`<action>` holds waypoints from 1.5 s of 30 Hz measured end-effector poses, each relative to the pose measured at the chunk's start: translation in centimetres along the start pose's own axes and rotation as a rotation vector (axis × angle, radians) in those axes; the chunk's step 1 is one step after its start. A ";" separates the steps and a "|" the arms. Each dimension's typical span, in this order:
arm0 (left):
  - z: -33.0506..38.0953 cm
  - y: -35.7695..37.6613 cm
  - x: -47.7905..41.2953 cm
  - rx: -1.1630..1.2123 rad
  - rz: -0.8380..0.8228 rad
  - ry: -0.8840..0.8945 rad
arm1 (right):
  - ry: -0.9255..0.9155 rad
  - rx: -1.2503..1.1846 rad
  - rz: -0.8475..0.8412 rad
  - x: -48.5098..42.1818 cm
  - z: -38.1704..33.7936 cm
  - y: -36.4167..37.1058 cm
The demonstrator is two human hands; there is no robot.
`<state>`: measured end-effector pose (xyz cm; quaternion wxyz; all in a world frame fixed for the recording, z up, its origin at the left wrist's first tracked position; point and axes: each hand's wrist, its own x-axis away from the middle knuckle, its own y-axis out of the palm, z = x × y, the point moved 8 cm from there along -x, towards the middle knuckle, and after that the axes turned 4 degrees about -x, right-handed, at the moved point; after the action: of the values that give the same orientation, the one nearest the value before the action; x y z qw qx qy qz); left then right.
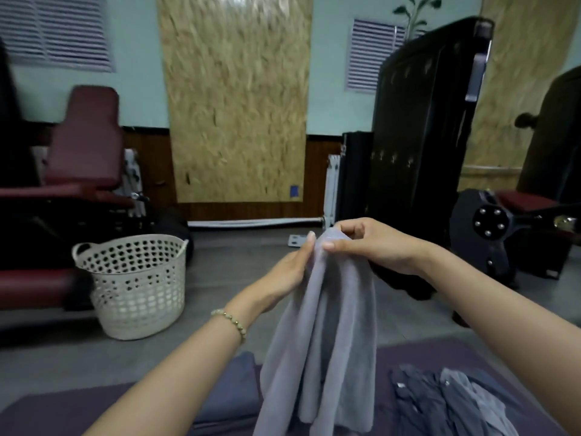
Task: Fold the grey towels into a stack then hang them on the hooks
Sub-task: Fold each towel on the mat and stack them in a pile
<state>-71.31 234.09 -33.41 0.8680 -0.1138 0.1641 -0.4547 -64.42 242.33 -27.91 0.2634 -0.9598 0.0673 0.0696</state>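
Right hand (pixel 371 247) is pinching the top of a light grey towel (pixel 327 335) between thumb and curled fingers, holding it up in front of the body. Left hand (pixel 283 272), a beaded bracelet (pixel 231 322) on its wrist, is pressing straight, closed fingers against the towel's left edge just below that pinch. The towel is hanging in long folds, its lower end reaching down over the purple padded desk (pixel 63 413). On the desk a folded dark grey towel (pixel 232 388) is lying just left of the hanging one, and a rumpled pile of grey towels (pixel 440 401) is sitting on the right. Farther off on the grey floor a white perforated basket (pixel 135 284) is standing beside a maroon bench (pixel 81 146). Beyond, on the right, a tall dark panel (pixel 421 121) is showing a row of small hooks (pixel 393 158) in front of the far wall.
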 end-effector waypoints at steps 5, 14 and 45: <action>1.5 -7.0 5.3 -0.111 0.163 -0.047 | -0.052 0.174 0.072 0.6 -2.4 2.9; 2.1 -14.0 12.0 0.156 0.378 -0.093 | 0.144 0.025 -0.140 2.3 -3.2 8.5; -15.3 -19.9 17.2 0.166 0.649 -0.515 | 0.566 -0.397 0.099 12.0 13.1 6.4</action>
<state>-83.07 207.96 -43.71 0.9850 -0.0961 -0.0681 -0.1263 -55.00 242.49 -44.32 0.0386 -0.9691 0.1693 -0.1749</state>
